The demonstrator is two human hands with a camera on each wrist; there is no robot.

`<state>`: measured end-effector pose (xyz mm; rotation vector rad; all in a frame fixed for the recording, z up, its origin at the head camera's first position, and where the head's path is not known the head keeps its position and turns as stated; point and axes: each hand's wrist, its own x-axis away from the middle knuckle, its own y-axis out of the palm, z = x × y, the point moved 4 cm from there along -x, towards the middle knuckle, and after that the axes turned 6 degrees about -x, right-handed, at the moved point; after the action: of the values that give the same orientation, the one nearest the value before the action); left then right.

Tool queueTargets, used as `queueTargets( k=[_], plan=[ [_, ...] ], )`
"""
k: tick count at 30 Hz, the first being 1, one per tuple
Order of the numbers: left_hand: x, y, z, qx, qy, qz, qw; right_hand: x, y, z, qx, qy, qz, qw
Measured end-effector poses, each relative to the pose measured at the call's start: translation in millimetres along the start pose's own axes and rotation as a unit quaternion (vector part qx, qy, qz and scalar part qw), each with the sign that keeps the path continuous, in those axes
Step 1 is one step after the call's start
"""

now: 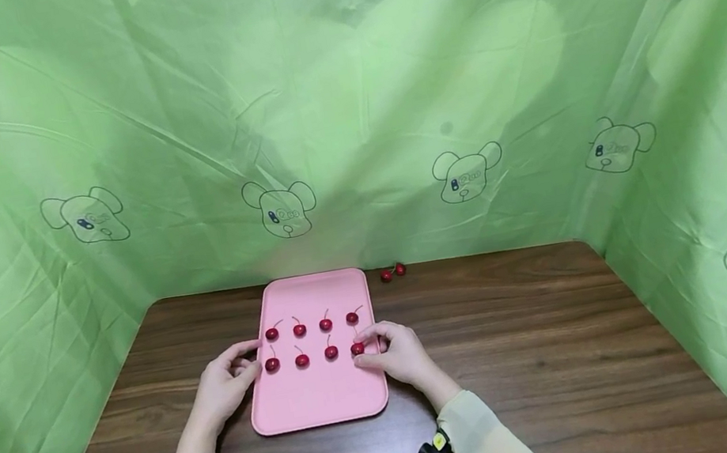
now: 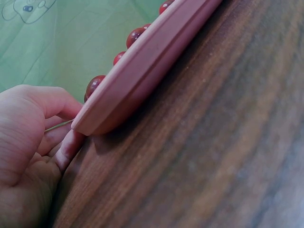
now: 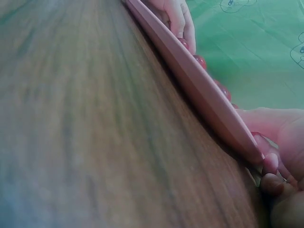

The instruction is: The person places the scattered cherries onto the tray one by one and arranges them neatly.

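A pink tray is lain flat on the wooden bench, with eight cherries set in two rows of four. Its left edge is pinched by the left hand, thumb above the rim, seemingly to steady it. The near-right cherry is held in the right hand's narrow grip. Two spare cherries are left behind the tray.

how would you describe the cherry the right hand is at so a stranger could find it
On the brown wooden table lies a pink tray holding eight cherries in two rows of four. Take the near row and go to its right end, by the right hand: that cherry alone has fingertips at it.
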<state>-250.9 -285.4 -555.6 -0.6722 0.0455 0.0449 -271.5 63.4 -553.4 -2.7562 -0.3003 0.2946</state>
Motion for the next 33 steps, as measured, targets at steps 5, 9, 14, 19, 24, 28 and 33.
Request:
queueTargets(
  k=[5,9,14,19,24,28,33],
  plan=[
    [0.2,0.3,-1.1,0.0,0.001,0.001,1.0,0.8,0.0,-2.0,0.015,-0.017,0.001,1.0],
    [1.3,0.5,0.1,0.005,-0.002,0.002,1.0,0.8,0.3,-0.8,0.024,-0.028,-0.002,0.999],
    [1.2,0.7,0.2,0.003,0.004,0.003,1.0,0.7,0.2,0.7,0.029,-0.037,-0.009,0.999],
    [0.5,1.5,-0.6,0.0,0.002,0.004,1.0,1.5,-0.1,0.3,0.031,-0.027,-0.017,0.999],
    [0.5,1.6,-1.4,-0.003,0.005,0.006,1.0,2.3,-0.4,-0.6,0.025,-0.025,-0.019,0.999],
    [0.3,0.9,-1.3,-0.004,0.009,0.008,0.9999,2.5,-0.3,-1.3,0.021,-0.027,-0.017,0.999],
    [0.0,1.1,-2.3,-0.009,0.007,0.006,0.9999,2.7,-0.1,-2.3,0.017,-0.027,-0.017,0.999]
  ],
)
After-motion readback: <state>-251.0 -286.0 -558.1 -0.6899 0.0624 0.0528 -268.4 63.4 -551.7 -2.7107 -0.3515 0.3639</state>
